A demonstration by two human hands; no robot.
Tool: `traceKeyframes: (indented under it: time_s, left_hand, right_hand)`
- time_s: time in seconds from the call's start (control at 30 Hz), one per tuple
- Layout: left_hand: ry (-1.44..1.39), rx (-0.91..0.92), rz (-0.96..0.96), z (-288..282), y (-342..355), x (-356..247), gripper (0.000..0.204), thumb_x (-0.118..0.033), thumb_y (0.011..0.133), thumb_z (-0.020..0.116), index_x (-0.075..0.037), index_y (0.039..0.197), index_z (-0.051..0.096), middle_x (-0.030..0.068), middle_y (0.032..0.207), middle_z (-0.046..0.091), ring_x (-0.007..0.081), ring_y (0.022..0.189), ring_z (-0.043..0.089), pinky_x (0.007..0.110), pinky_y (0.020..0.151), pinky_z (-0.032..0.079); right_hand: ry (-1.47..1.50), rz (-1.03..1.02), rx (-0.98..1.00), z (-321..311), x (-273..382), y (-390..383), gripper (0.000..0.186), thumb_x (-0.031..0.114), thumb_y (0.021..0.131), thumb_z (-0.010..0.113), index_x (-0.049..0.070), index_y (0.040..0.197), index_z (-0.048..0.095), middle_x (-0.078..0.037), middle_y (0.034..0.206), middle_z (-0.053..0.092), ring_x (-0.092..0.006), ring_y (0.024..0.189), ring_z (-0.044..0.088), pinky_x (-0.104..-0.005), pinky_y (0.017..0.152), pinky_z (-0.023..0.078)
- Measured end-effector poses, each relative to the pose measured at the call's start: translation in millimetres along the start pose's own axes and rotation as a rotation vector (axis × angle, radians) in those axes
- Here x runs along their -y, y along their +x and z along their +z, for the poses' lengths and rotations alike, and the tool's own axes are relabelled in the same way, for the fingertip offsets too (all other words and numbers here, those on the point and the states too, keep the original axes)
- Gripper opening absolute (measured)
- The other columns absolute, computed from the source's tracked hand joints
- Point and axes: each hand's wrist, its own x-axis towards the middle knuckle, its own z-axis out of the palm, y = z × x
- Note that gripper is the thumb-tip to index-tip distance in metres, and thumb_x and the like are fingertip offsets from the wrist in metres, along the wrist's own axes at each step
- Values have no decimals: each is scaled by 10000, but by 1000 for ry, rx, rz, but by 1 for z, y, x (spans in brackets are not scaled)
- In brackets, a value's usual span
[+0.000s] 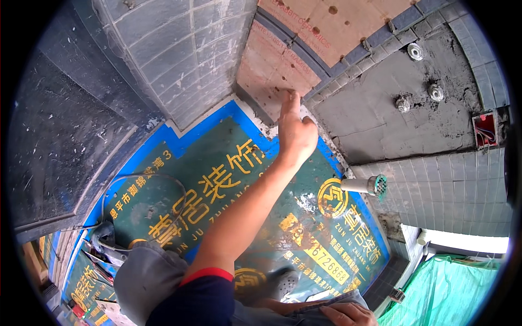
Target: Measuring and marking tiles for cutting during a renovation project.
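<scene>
Head camera, single fisheye view: worn on the person's head, facing down and forward into a corner; left arm (234, 228) close, entering from lower edge; floor covering (209, 138) below, tiled wall (163, 49) beyond.

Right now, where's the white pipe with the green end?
The white pipe is right of centre in the head view, below and right of the left hand, near the right edge of the green floor covering.

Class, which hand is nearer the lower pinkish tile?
Left: the left hand has fingertips at the tile, low down; the right hand rests on the grey trousers, farther away.
</scene>
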Motion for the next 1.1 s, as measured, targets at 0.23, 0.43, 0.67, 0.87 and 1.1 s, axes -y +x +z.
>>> traceKeyframes:
  time_s: [0.23,0.43,0.67,0.87,1.1]
  left_hand:
    - [-179,-37,443,-7,-3,-59,656,126,857,484,63,1507,432,275,1600,387,421,1492,378,450,1256,287]
    - [-219,-392,50,-8,28,17,574,-203,1050,583,60,1529,408,272,1608,377,390,1511,347,446,1257,253]
    - [-222,-285,-211,-21,87,117,1004,-670,1026,420,104,1602,139,319,1683,131,433,1562,191,435,1282,167]
    - [-226,-191,-239,-23,95,90,1136,-792,980,327,94,1613,4,341,1682,73,456,1571,126,455,1283,146]
    - [-131,-171,138,-19,95,15,1089,-750,1014,289,132,1595,24,343,1684,-45,438,1589,-5,499,1287,82]
  right_hand:
    - [-23,-28,2,-3,10,9,501,162,821,791,10,1282,666,-207,1188,683,-421,1062,670,-468,920,544]
    - [-32,61,18,-5,25,11,502,128,813,789,31,1292,674,-195,1197,688,-408,1066,674,-454,920,545]
    - [-27,149,7,-3,27,5,498,92,808,790,55,1293,685,-175,1192,696,-402,1057,679,-445,923,547]
    - [20,176,-8,-1,22,0,490,100,804,780,67,1285,693,-178,1200,699,-405,1065,682,-451,914,551]
    - [-36,84,-36,0,17,0,487,140,811,797,57,1279,692,-186,1207,694,-412,1078,674,-465,929,544]
